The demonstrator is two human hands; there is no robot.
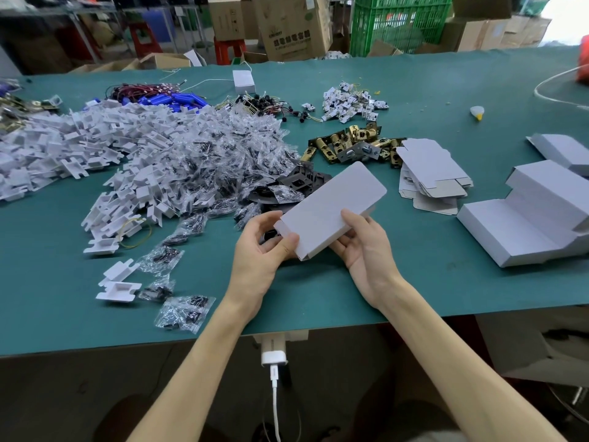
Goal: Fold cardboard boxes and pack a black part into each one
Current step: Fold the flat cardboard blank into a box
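Observation:
I hold a small white cardboard box [331, 205] above the green table [318, 295], tilted with its long side running up to the right. My left hand [264, 244] grips its near end, thumb on the top face. My right hand [360, 240] holds its right side from below, thumb on top. Black flat parts [302, 181] lie in a small pile just behind the box, partly hidden by it. A stack of flat unfolded box blanks [430, 173] lies to the right.
Folded white boxes [535, 215] sit in rows at the right. A large heap of white plastic trays [95, 145] and clear bags of small screws [229, 154] fills the left. Brass latch parts [353, 145], wire bundles and blue cells lie farther back.

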